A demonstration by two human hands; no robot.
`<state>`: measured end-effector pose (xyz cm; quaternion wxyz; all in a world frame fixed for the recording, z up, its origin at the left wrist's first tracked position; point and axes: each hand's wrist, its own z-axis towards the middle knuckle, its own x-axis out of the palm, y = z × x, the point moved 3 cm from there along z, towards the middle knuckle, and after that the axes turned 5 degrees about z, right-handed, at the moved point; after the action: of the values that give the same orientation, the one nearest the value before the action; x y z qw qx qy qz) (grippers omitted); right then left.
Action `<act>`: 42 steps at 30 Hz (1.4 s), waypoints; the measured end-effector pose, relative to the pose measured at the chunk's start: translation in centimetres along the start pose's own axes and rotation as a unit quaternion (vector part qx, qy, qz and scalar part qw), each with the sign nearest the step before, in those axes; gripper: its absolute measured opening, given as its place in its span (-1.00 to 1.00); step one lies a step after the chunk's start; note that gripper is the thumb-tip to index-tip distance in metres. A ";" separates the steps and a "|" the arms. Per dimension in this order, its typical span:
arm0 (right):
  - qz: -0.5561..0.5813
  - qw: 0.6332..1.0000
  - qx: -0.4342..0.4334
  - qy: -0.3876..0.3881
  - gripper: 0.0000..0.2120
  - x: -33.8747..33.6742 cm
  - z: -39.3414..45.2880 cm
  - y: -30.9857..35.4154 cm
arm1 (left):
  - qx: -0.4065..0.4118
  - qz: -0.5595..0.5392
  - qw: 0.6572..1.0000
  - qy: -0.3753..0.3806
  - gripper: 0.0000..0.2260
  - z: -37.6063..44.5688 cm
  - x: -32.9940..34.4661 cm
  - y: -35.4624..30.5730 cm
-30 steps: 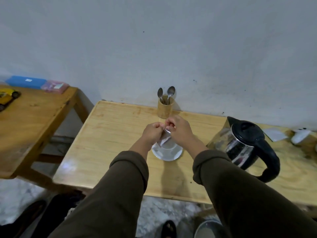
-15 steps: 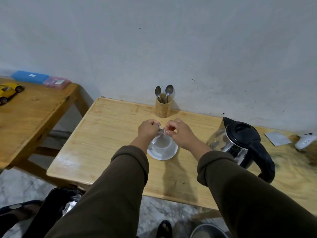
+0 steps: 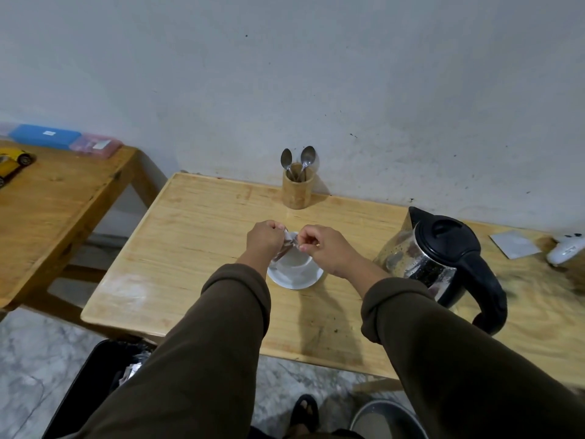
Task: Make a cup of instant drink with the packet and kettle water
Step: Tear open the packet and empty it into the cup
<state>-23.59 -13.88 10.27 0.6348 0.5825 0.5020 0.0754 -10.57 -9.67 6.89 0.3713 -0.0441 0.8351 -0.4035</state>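
1. My left hand (image 3: 264,239) and my right hand (image 3: 323,248) both pinch the small packet (image 3: 287,245) between their fingertips, right above the white cup (image 3: 296,264)
2. The cup sits on its saucer (image 3: 296,280) mid-table (image 3: 196,236)
3. The kettle (image 3: 443,258) stands to my right, lid down
4. Two spoons (image 3: 297,163) stand in a wooden holder (image 3: 297,191) by the wall

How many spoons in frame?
2. Both stand handle-down in the wooden holder at the back of the table by the wall: one spoon on the left, the other spoon on the right. More could be hidden inside the holder.
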 end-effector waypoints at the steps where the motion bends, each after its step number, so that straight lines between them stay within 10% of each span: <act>1: 0.002 1.000 0.002 0.003 -0.83 0.1 -0.1 -0.1 | -0.002 0.003 1.000 0.001 -0.73 0.1 0.1 0.1; 26: -0.100 0.992 0.071 -0.032 -0.83 3.0 1.3 -2.8 | -0.033 0.279 0.955 0.091 -0.72 1.2 0.5 -1.2; 42: -0.022 0.986 0.113 -0.120 -0.89 1.3 1.9 -3.4 | -0.047 0.047 0.992 0.108 -0.58 2.5 -0.9 -1.7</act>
<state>-23.26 -15.33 6.44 0.6215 0.6447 0.4402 -0.0659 -8.60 -12.07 7.59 0.2949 0.0215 0.8894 -0.3486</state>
